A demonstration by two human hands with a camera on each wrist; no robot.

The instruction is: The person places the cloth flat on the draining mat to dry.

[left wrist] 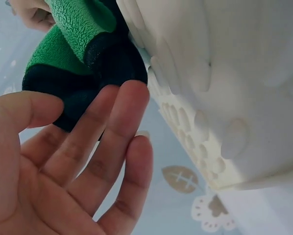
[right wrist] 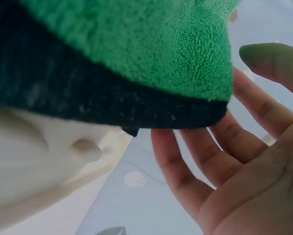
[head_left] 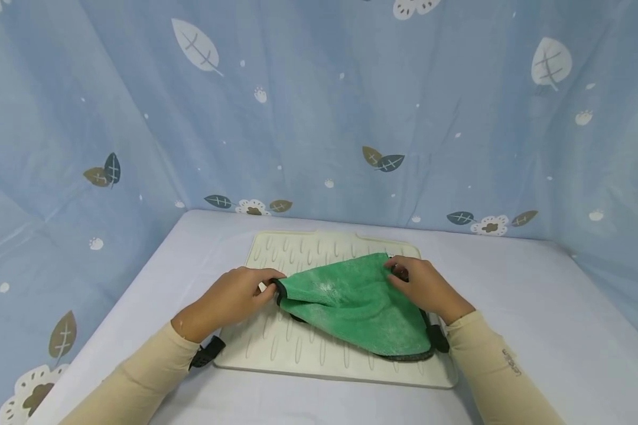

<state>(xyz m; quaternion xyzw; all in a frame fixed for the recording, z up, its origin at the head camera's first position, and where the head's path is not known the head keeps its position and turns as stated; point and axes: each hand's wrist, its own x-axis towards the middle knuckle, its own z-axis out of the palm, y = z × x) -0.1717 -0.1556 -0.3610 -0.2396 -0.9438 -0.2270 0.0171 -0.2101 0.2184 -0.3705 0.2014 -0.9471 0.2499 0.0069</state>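
Note:
A green plush towel (head_left: 351, 295) with a dark edging is raised in folds over a cream ribbed mat (head_left: 266, 354). At its left corner my left hand (head_left: 239, 295) pinches the dark edging (left wrist: 119, 61) between thumb and fingers. My right hand (head_left: 425, 286) is at the towel's upper right edge. In the right wrist view its fingers (right wrist: 210, 152) reach behind the dark border, fairly straight, while the thumb (right wrist: 271, 58) stands apart from the cloth. Part of the towel's underside is hidden.
The mat lies on a table with a white cover (head_left: 521, 295). A blue curtain (head_left: 308, 106) with leaf and flower prints hangs behind and at both sides. Dark wrist straps (head_left: 208, 352) show by both sleeves.

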